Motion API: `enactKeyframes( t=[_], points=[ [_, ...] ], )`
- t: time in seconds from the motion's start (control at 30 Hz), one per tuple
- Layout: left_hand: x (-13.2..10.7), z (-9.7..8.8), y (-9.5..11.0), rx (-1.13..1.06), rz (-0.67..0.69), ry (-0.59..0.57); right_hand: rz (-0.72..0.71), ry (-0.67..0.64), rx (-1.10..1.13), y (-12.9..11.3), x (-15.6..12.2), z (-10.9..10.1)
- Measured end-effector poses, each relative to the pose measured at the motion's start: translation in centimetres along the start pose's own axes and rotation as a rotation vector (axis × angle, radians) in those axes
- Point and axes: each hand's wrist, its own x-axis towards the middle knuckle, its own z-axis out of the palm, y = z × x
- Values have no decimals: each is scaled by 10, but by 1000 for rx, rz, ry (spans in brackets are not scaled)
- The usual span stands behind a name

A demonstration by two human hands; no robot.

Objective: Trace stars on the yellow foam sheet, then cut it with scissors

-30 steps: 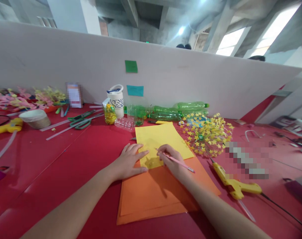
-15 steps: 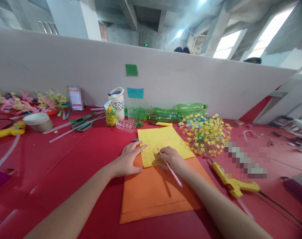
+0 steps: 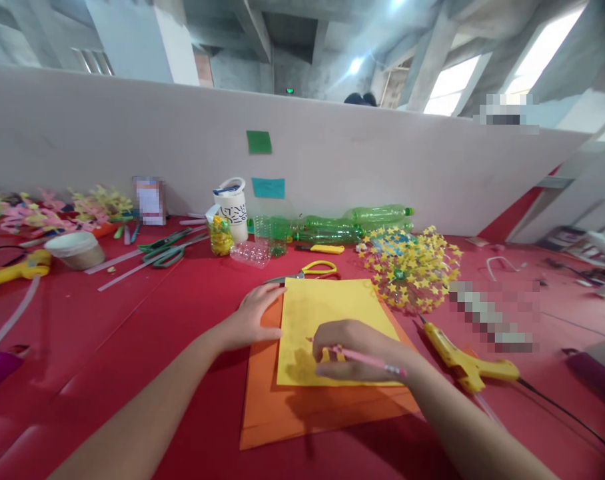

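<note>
A yellow sheet [image 3: 332, 300] lies over larger orange sheets [image 3: 267, 407] on the red table. My left hand [image 3: 259, 315] rests at the left edge of the yellow sheet, fingers apart and holding nothing. Over the sheet's lower right part, my right hand [image 3: 352, 347] is closed around a pink pencil [image 3: 367, 360]. The pencil tip points left, close above the paper; whether it touches cannot be made out. Behind the sheet's far edge lie scissors with yellow handles [image 3: 320, 269], their blades pointing left.
At right lie a yellow glue gun [image 3: 465, 363] with a cord and a bunch of yellow stars [image 3: 407, 273]. Green plastic bottles [image 3: 332, 230], a yellow cutter [image 3: 327, 249] and a white cup [image 3: 232, 213] stand or lie at the back. Green scissors [image 3: 170, 250] and a tub [image 3: 76, 250] are left.
The yellow sheet has slid nearer and turned straighter, uncovering the yellow-handled scissors. My right hand has moved nearer with the pencil, which now lies flatter. My left hand has barely moved.
</note>
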Motion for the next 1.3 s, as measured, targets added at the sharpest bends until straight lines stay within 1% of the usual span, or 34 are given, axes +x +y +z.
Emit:
enactKeyframes(
  t=[0.03, 0.07, 0.1, 0.13, 0.17, 0.2, 0.3, 0.4, 0.5, 0.6, 0.63, 0.73, 0.83, 0.9, 1.0, 1.07, 1.1, 1.17, 1.2, 1.27, 1.3],
  points=[
    [0, 0, 1, 16, 4, -19, 78, 64, 0, 4, 0, -2],
    [0, 1, 2, 35, 7, -33, 178, 176, -30, 9, 1, -3],
    [0, 1, 3, 58, 11, -41, 240, 288, -82, 16, 2, -2],
    [0, 1, 4, 87, 14, -37, 244, 347, -132, 23, 3, 0],
    [0, 1, 3, 118, 20, -27, 228, 354, -162, 30, 4, 3],
    [0, 1, 3, 146, 24, -14, 209, 324, -183, 35, 4, 6],
    [1, 2, -1, 200, 27, -1, 187, 148, -193, 41, 1, 13],
    [1, 3, -4, 231, 30, -7, 172, 28, -176, 32, -7, 10],
    [0, 5, -3, 250, 41, -17, 145, -61, -119, 18, -13, 0],
    [0, 6, -3, 254, 65, -18, 171, -55, -60, 12, -13, -8],
    [0, 7, -3, 257, 75, -13, 186, -20, -51, 11, -12, -9],
    [-1, 8, -3, 267, 98, 13, 225, 105, -71, 16, -7, -6],
    [-1, 8, 1, 267, 124, 40, 188, 139, -94, 21, -3, 0],
    [-1, 7, 8, 252, 160, 37, 203, 190, -79, 23, -1, 2],
    [-1, 8, 18, 215, 213, -46, 327, 338, 52, 26, 3, -1],
    [-1, 8, 23, 213, 220, -74, 418, 440, 267, 28, 4, -5],
    [-1, 9, 25, 210, 220, -78, 435, 476, 392, 29, 5, -7],
    [-2, 10, 27, 192, 220, -80, 405, 514, 584, 29, 5, -10],
    [-2, 10, 28, 179, 222, -82, 366, 509, 633, 29, 5, -12],
    [-2, 11, 29, 161, 226, -83, 312, 486, 652, 25, 3, -17],
    [-2, 11, 29, 158, 227, -81, 309, 474, 653, 23, 3, -21]
  ],
)
